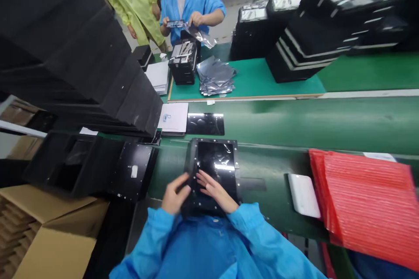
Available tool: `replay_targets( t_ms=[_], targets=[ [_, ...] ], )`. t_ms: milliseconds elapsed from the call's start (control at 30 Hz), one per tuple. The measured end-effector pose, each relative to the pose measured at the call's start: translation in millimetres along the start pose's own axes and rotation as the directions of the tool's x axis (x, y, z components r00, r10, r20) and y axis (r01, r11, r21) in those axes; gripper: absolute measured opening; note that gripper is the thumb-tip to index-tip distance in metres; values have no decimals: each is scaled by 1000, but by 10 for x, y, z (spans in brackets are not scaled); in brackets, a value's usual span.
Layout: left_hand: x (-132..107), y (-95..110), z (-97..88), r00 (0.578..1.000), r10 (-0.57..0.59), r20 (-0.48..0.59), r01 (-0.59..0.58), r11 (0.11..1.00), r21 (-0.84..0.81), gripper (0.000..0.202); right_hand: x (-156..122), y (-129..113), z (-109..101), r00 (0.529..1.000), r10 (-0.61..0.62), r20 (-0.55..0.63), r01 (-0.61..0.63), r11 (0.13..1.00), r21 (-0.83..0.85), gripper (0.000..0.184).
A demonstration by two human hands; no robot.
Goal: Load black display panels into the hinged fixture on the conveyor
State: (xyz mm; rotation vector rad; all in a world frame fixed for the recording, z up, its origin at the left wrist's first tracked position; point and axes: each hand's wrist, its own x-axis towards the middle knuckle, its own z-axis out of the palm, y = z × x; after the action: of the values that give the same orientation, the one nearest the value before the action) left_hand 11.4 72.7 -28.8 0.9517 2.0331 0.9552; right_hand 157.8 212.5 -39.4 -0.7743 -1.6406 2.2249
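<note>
A black rectangular frame [236, 150] with a glossy dark screen [212, 152] in it and small pale dots along its border lies on the green surface before me. My left hand [176, 195] is at its left edge, thumb and forefinger curved and apart; slight blur hides whether the fingertips touch it. Over the lower part of the screen my right hand [214, 189] lies with fingers stretched out, holding nothing. Beyond the frame is a dark glossy panel [207, 124], beside a white paper stack [174, 117].
Tall black foam stacks [98, 52] rise at left, above a black panel with a label [132, 170] and a cardboard box [59, 244]. Red bubble sleeves [369, 205] and a white slab [303, 195] lie right. Across the table, a person in blue [191, 0] handles a silvery bag.
</note>
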Motion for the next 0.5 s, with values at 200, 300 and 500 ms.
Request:
replay_targets(
  t_ms=[200,300,500],
  targets=[
    [-70,631,781,903,245,353,-409,743,530,70,9,102,-502,905,50,-423,-36,998,42,60],
    [25,702,975,904,217,367,-411,674,613,70,45,94,-809,905,120,-408,-112,993,44,64],
    [120,519,656,898,310,313,-438,700,563,56,-302,-20,-892,880,33,-474,-138,972,-189,57]
  ],
)
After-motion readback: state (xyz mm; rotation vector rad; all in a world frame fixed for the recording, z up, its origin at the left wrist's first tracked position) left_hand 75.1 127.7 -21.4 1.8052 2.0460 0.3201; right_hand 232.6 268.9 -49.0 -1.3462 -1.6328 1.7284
